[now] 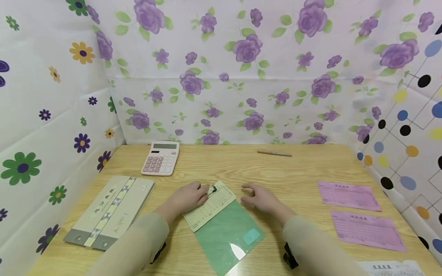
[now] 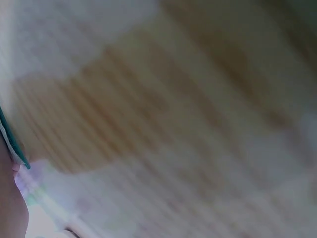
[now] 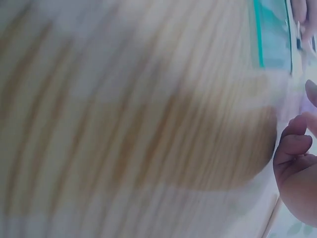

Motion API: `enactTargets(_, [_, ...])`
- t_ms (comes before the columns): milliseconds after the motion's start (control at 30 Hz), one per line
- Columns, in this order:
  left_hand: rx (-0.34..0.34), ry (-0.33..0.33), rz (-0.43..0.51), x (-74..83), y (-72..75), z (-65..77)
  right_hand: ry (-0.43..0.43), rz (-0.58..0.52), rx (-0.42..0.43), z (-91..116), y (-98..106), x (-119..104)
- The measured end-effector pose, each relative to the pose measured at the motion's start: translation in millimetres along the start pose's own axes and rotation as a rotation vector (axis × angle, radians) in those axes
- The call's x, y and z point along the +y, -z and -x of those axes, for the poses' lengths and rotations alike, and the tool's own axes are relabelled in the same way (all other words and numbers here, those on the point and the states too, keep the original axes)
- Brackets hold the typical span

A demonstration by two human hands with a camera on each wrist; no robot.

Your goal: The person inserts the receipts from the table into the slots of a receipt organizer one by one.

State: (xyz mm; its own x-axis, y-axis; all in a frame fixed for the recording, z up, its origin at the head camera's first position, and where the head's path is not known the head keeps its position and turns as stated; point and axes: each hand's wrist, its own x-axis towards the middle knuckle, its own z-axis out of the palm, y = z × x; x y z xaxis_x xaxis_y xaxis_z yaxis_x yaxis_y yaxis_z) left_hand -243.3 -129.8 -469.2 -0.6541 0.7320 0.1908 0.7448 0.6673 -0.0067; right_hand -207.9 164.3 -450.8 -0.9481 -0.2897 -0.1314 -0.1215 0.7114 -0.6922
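Observation:
A translucent green file folder (image 1: 228,234) lies at a slant near the front middle of the table. Across its far end is a pale yellow printed form (image 1: 210,209), with a small black clip (image 1: 214,189) at the edge. My left hand (image 1: 190,197) grips the folder and form at their far left edge, thumb on top beside the clip; the other fingers are partly hidden. In the left wrist view only a green edge (image 2: 12,141) shows beside the hand. To the right of the folder, my right hand (image 1: 260,198) hovers with fingers apart, holding nothing.
A beige file case (image 1: 114,211) lies at the left, with a pink calculator (image 1: 161,159) behind it. A brown pen (image 1: 274,153) rests at the back. Two pink slips (image 1: 348,195) and a white slip (image 1: 390,268) lie at the right. Patterned cloth walls surround the table.

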Motion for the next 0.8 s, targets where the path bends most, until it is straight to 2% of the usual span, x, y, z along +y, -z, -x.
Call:
enactTargets(233, [0.025, 0.010, 0.012, -1.4, -1.0, 0.0, -0.041, -0.029, 0.040, 6, 22, 20])
enactTargets(400, [0.049, -0.011, 0.002, -2.4, -3.3, 0.1, -0.041, 0.005, 0.073, 12, 39, 35])
enactTargets(633, [0.080, -0.040, -0.016, -1.4, -6.8, 0.4, -0.072, 0.056, 0.149, 27, 81, 68])
enactTargets(800, [0.075, -0.038, -0.015, -0.6, -6.2, -0.8, -0.145, 0.092, 0.204, 46, 112, 94])
